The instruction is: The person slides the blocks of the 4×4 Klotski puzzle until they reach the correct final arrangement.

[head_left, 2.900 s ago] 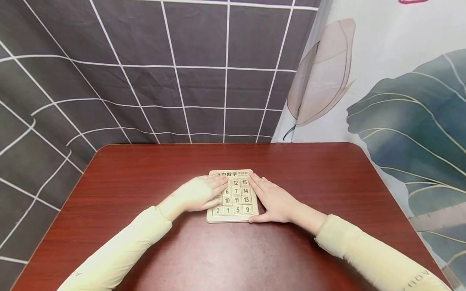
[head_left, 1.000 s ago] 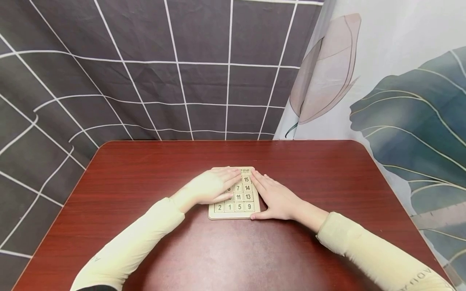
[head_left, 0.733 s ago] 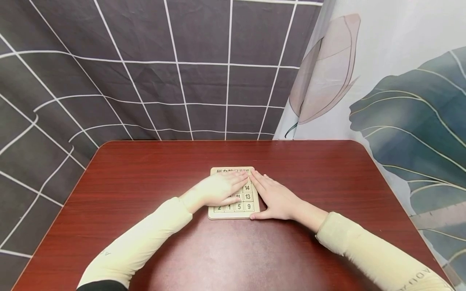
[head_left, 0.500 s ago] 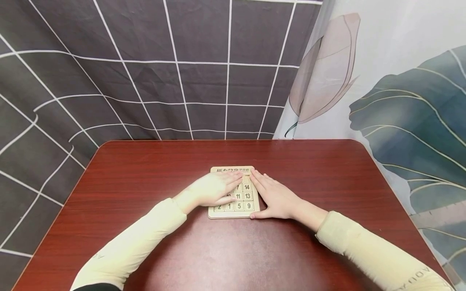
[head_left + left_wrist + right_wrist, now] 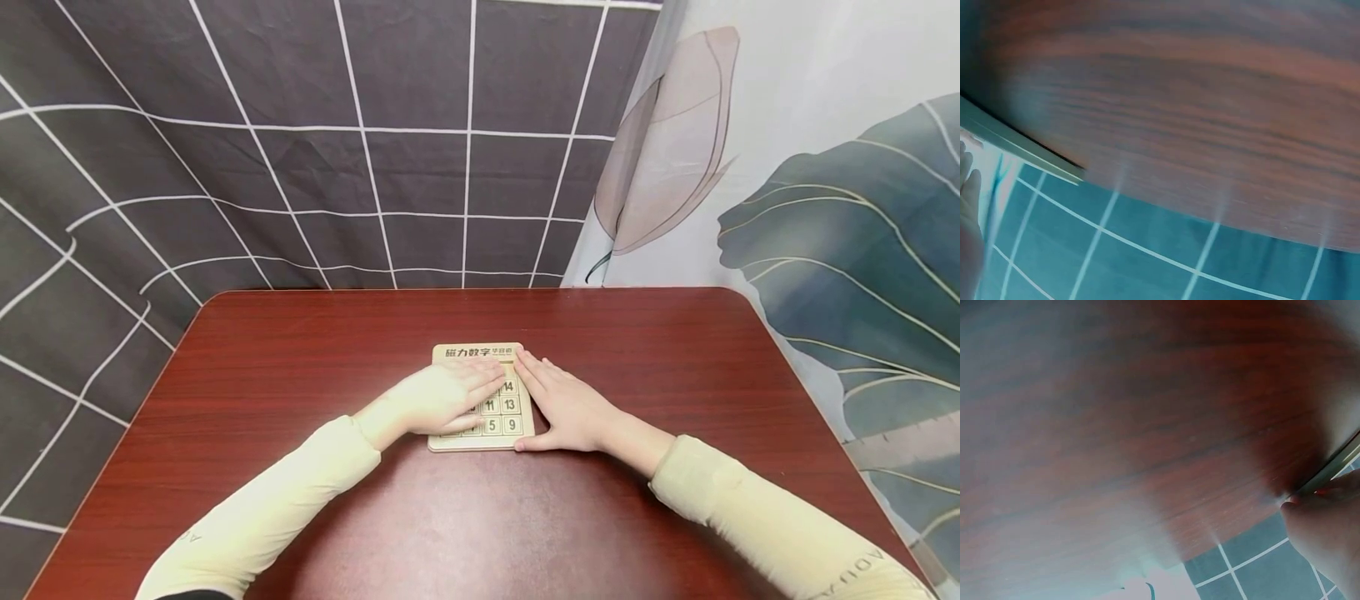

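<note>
A pale wooden number sliding puzzle (image 5: 480, 444) lies flat on the table, with dark lettering across its top strip. My left hand (image 5: 442, 396) rests over its left and middle tiles, fingers straight and pointing right. It hides most of the numbers; 14, 11, 13, 5 and 9 show at the right and bottom. Along the board's right side, my right hand (image 5: 573, 410) has straight fingers at the upper corner and its thumb at the lower corner. Each wrist view catches the board's edge (image 5: 1022, 147) beside fingers, the right hand (image 5: 1325, 528) low in its own.
The board lies on a dark red wooden table (image 5: 637, 342) with rounded far corners. Behind it hangs a dark grey cloth with white grid lines (image 5: 420, 171). A white curtain with leaf prints (image 5: 847, 217) hangs at the right.
My left hand has slid right across the board since the earliest frame, then shifted slightly back and toward me, uncovering the top lettering. My right hand keeps its place at the board's right edge.
</note>
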Motion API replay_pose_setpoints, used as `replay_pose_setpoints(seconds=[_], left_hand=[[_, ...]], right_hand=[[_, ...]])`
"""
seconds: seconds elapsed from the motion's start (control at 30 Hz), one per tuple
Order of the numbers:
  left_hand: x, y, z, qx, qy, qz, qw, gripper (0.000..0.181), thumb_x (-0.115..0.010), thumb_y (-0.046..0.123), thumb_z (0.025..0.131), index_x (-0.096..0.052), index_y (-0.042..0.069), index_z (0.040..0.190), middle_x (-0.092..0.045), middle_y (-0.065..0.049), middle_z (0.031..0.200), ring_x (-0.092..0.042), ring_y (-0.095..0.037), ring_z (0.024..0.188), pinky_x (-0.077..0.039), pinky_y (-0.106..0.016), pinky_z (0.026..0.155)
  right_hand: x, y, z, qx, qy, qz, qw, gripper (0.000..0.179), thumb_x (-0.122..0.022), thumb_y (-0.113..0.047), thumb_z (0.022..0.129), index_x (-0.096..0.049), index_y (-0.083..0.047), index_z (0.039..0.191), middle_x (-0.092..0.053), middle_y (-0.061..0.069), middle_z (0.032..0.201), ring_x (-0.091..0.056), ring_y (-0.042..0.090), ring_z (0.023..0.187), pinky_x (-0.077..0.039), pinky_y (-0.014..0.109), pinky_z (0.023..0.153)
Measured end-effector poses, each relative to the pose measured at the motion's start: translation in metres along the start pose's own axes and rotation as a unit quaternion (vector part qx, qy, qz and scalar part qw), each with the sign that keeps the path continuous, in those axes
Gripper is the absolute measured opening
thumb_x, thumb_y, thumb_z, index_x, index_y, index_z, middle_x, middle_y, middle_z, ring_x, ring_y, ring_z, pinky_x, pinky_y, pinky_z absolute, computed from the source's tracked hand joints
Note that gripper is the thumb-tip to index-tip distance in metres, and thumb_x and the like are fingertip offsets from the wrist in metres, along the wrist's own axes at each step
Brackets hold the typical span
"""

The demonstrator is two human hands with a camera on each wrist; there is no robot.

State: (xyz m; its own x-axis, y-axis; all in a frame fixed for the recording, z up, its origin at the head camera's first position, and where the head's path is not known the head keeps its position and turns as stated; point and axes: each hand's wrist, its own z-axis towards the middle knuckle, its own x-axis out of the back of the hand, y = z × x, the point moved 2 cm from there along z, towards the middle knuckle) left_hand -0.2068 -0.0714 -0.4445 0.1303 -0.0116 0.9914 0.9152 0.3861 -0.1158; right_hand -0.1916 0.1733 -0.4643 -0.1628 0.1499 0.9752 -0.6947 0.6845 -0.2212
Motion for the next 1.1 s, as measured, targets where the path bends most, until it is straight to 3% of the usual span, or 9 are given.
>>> replay_pose_setpoints(seconds=[0.13,0.3,0.6,0.8,1.1], left_hand=[[0.001,0.008,0.003,-0.019,-0.001,0.016,0.9997,0.061,-0.056,0.042,0.107,-0.054,0.003,0.153,-0.056,-0.013,0.159,-0.055,-0.026,0.148,-0.044,-0.038,0.126],[-0.001,0.009,0.005,-0.016,-0.013,0.017,0.9996,0.059,-0.055,0.042,0.108,-0.056,0.003,0.153,-0.055,-0.014,0.160,-0.055,-0.026,0.148,-0.044,-0.038,0.126],[-0.004,-0.003,0.014,0.022,-0.034,0.001,0.9992,0.063,-0.052,0.043,0.109,-0.051,0.001,0.155,-0.052,-0.014,0.162,-0.051,-0.026,0.152,-0.038,-0.038,0.130],[-0.002,-0.003,0.015,0.031,-0.033,-0.014,0.9989,0.063,-0.052,0.043,0.109,-0.051,0.001,0.155,-0.052,-0.014,0.163,-0.050,-0.027,0.152,-0.038,-0.039,0.130],[-0.001,0.011,0.005,-0.026,-0.006,0.002,0.9996,0.060,-0.056,0.040,0.108,-0.053,0.002,0.155,-0.054,-0.014,0.161,-0.053,-0.026,0.150,-0.042,-0.038,0.127]], right_hand=[[0.000,-0.001,-0.001,0.007,0.009,-0.002,0.9999,0.119,-0.073,-0.069,0.088,-0.025,0.009,0.164,-0.017,0.024,0.176,-0.027,0.036,0.163,-0.030,0.052,0.133],[-0.001,0.000,0.000,0.006,0.006,-0.004,1.0000,0.119,-0.072,-0.069,0.088,-0.024,0.009,0.164,-0.016,0.024,0.177,-0.025,0.035,0.164,-0.029,0.052,0.133],[0.000,0.000,0.000,-0.001,-0.001,-0.002,1.0000,0.121,-0.073,-0.069,0.087,-0.022,0.008,0.165,-0.014,0.023,0.177,-0.024,0.034,0.164,-0.028,0.051,0.134],[0.000,-0.001,-0.001,-0.001,0.000,0.000,1.0000,0.121,-0.073,-0.069,0.087,-0.021,0.007,0.166,-0.014,0.023,0.177,-0.024,0.034,0.164,-0.029,0.051,0.134],[0.000,0.000,-0.001,0.007,0.012,-0.006,0.9999,0.120,-0.073,-0.069,0.088,-0.023,0.009,0.165,-0.017,0.025,0.176,-0.027,0.036,0.163,-0.031,0.053,0.132]])
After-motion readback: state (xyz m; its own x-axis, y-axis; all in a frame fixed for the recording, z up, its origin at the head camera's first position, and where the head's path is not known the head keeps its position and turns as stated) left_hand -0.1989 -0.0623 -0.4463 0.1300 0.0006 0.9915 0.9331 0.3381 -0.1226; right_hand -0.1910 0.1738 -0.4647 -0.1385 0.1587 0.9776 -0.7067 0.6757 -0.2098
